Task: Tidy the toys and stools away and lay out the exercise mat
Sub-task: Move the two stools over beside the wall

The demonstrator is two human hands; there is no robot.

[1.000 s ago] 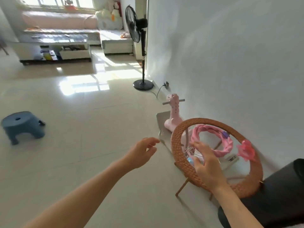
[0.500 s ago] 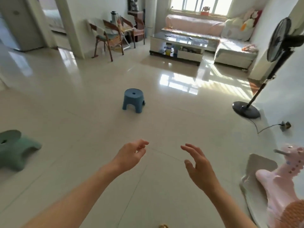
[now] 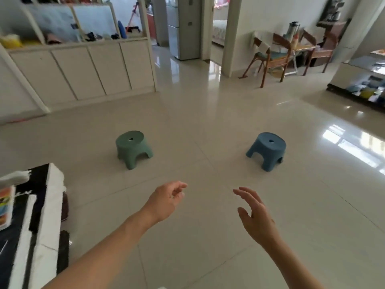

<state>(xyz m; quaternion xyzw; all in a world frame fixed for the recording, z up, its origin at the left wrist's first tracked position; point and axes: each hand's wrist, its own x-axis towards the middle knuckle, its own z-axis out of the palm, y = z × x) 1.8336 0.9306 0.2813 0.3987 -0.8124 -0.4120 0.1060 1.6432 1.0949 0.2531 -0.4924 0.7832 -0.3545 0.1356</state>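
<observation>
Black-and-white striped furniture edge [image 3: 49, 207]: at 9 o'clock, low at the left margin; a blurred white object and some coloured printed matter lay on top, too smeared to identify.

White cabinet run [image 3: 83, 69]: at 10 o'clock, along the far wall, cluttered open shelves above it.

Green stool [image 3: 133, 148]: at 11 o'clock, upright on the tiled floor [image 3: 198, 126], a hole in its seat, nothing touching it.

Left hand [image 3: 166, 200]: just below centre, forearm stretched forward, fingers loosely curled, holding nothing.

Right hand [image 3: 255, 215]: just beside the left, at 5 o'clock, palm turned inward, fingers spread and relaxed, holding nothing.

Blue stool [image 3: 267, 150]: at 1 o'clock, upright on the floor, well apart from the green one and from both hands.

Wooden chairs [image 3: 273, 57]: at 2 o'clock, beside a small table by the doorway.

Low table [image 3: 358, 80]: at 3 o'clock, partly cut off.
</observation>
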